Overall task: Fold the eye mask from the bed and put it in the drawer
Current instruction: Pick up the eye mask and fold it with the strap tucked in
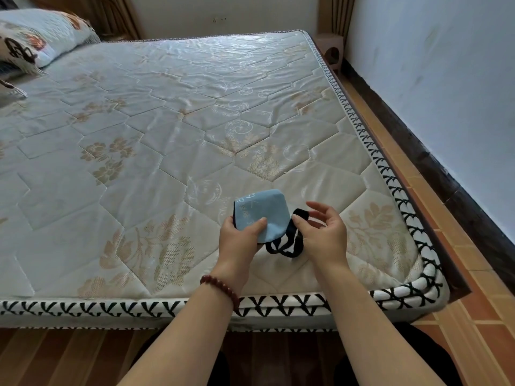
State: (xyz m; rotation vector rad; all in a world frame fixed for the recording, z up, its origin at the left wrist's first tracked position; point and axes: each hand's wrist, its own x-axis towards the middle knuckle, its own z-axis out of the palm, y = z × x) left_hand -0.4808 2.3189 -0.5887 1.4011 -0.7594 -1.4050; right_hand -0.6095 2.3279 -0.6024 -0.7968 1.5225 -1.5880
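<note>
Blue fabric of the eye mask [259, 211], already doubled over, is pinched in the left hand [241, 236], thumb on top. Right hand [323, 232], fingers loosely spread, nips the dark strap [284, 246] trailing rightward and down from the mask. Both are held just above the near right corner of the bed [195, 121]. No drawer is in view; the strap probably needs tucking first.

Quilted floral mattress [167, 129], patterned pillow [33, 34], white walls [446, 65], orange tiled floor [473, 316], brown curtains [335, 15].
</note>
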